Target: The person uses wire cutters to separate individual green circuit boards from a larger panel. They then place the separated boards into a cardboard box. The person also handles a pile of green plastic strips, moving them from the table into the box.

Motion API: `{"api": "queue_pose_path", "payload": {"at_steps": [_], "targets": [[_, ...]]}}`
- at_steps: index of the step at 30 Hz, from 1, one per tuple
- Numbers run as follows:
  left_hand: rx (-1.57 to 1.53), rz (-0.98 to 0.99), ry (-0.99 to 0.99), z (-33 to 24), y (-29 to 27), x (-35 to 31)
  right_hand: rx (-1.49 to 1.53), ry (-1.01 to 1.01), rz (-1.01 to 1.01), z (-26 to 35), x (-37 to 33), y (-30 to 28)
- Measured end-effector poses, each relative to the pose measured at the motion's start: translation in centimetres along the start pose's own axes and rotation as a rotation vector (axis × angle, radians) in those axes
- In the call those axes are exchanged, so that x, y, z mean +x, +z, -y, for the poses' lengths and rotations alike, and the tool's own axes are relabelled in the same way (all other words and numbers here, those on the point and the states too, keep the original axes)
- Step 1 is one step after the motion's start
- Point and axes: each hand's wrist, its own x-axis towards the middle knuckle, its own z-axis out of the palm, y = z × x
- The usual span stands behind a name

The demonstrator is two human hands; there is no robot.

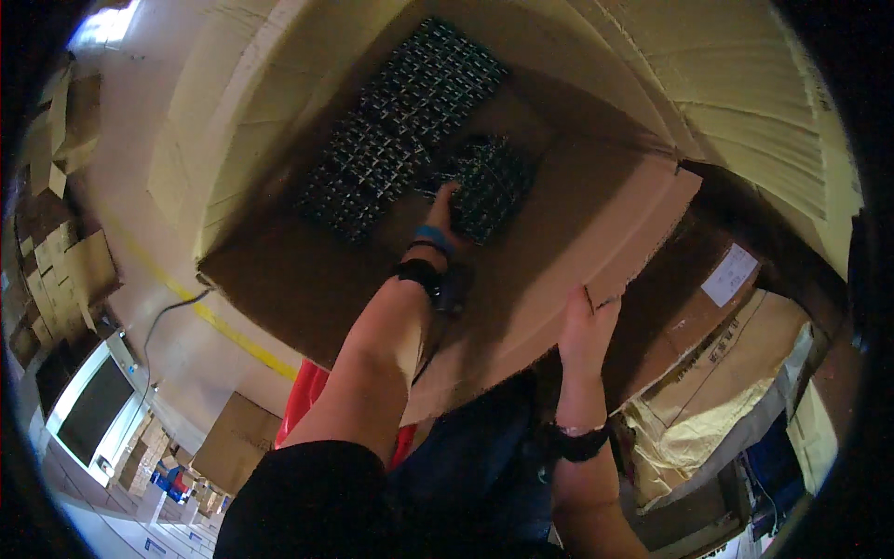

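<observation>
A large cardboard box (549, 279) gapes before me. My left hand (443, 216) reaches deep into it, closed on the near edge of a small dark bundle (498, 186) with a pale grid pattern; its fingers are mostly hidden in shadow. Left of that hand lies a longer block of dark pieces in rows (400, 126), speckled with light marks, on the box's bottom. What the pieces are I cannot make out. My right hand (587, 334) grips the box's near right rim, thumb on the inner side, its other fingers largely out of sight.
Tall flaps (745, 102) stand up around the box. Right of it are a brown carton (694, 298) with a white label and a crumpled paper-wrapped package (726, 373). A red object (305, 396) shows under the near side. A cable (149, 331) and yellow floor line (237, 337) run at left.
</observation>
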Motion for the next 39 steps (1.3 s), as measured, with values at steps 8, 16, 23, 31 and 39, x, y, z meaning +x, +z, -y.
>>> {"api": "queue_pose_path", "payload": {"at_steps": [8,16,23,31,39], "targets": [[0.15,-0.515,-0.076,0.5,-0.1,-2.0,-0.097,0.107,0.036,2.2,0.2,0.7],[0.847,-0.922,0.175,-0.2,3.1,-15.6,-0.036,-0.018,-0.101,5.1,-1.2,-0.1],[1.031,-0.647,0.494,-1.8,1.3,-32.5,0.03,0.149,0.3,9.5,-4.0,-3.5],[1.022,0.166,0.508,-4.6,7.3,-56.3,0.916,0.428,0.898,12.1,-14.5,-1.7],[1.305,0.789,0.229,-1.9,12.6,-59.4,1.157,0.101,0.59,19.5,-28.9,-16.0]]}}
